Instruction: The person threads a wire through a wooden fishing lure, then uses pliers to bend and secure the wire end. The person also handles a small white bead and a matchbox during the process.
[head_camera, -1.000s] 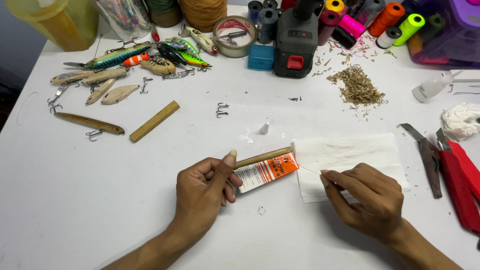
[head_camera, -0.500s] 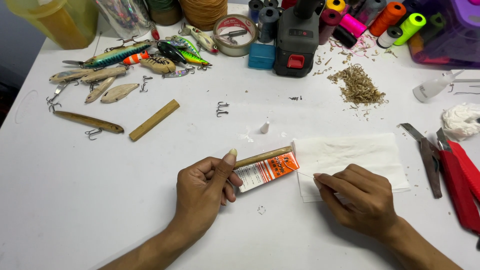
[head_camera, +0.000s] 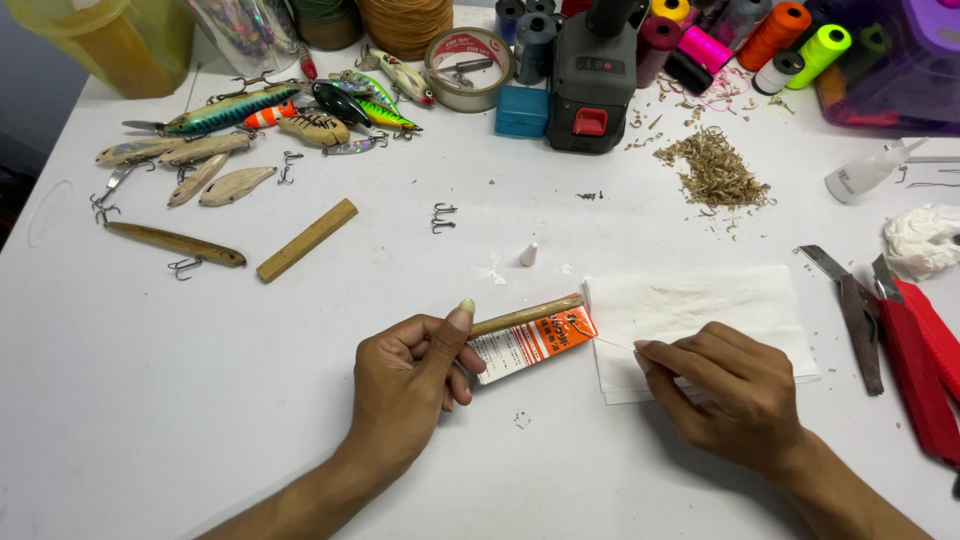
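Left hand (head_camera: 410, 375) grips a bare, unpainted wooden stick (head_camera: 525, 316) with an orange-and-white tube (head_camera: 533, 343), just left of the white paper towel (head_camera: 700, 310), while right hand (head_camera: 735, 390) pinches a thin wire (head_camera: 612, 343) toward its tip; hooks and paint look still undone.

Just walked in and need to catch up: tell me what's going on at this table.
A person sits at a white table. The left hand grips a slim wooden stick together with an orange-and-white tube. The right hand pinches a thin wire over a white paper towel. Fishing lures, loose hooks and thread spools lie around.
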